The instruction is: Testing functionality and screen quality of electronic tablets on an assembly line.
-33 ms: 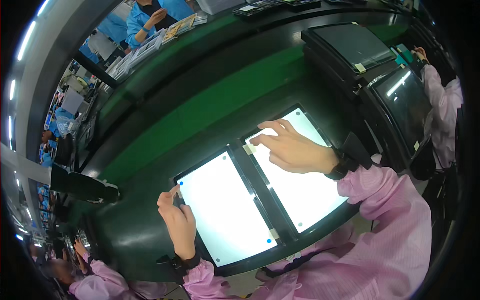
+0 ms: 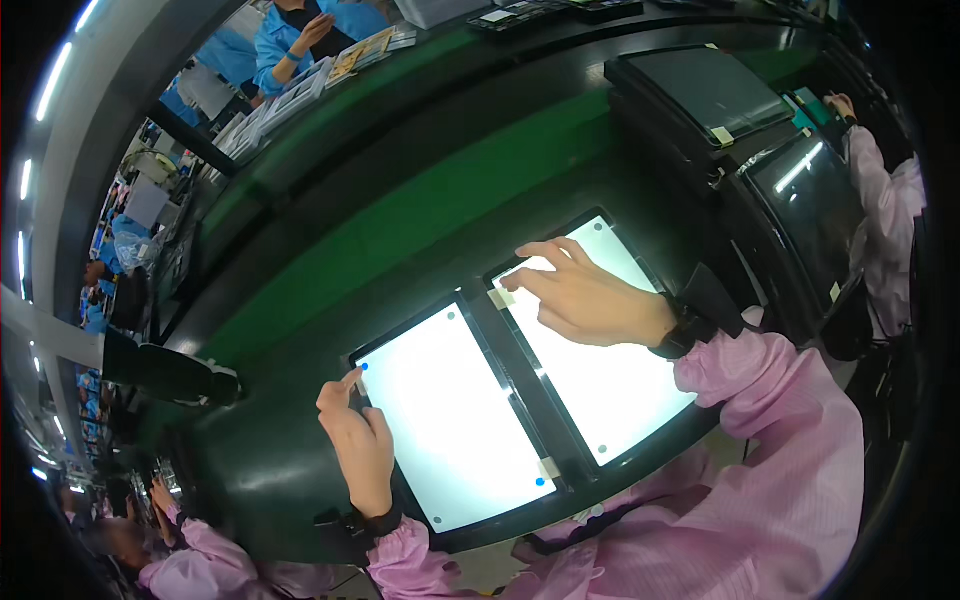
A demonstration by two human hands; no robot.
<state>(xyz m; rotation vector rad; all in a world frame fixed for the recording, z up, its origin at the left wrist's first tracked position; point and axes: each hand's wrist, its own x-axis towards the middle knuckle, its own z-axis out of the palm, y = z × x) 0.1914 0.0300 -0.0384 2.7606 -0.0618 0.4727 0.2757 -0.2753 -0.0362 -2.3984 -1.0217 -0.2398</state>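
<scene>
Nothing moved, two white-lit tablets point(image 2: 455, 415), left hand point(image 2: 358, 448) touching corner

dark screens point(image 2: 715, 90) stacked at the far right, green belt point(image 2: 440, 200), blue-coated person point(image 2: 300, 35) beyond

Both hands reach forward, left hand point(image 2: 360, 445) pointing, right hand point(image 2: 585, 295) spread flat.

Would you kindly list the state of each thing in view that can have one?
Left white-lit flat screen: on, lying flat, blue dots at two corners.
Right white-lit flat screen: on, flat beside it.
Left hand: bare, fingertip at the left screen's upper corner.
Right hand: bare, fingers spread on the right screen.
Dark screens: unlit.
</scene>
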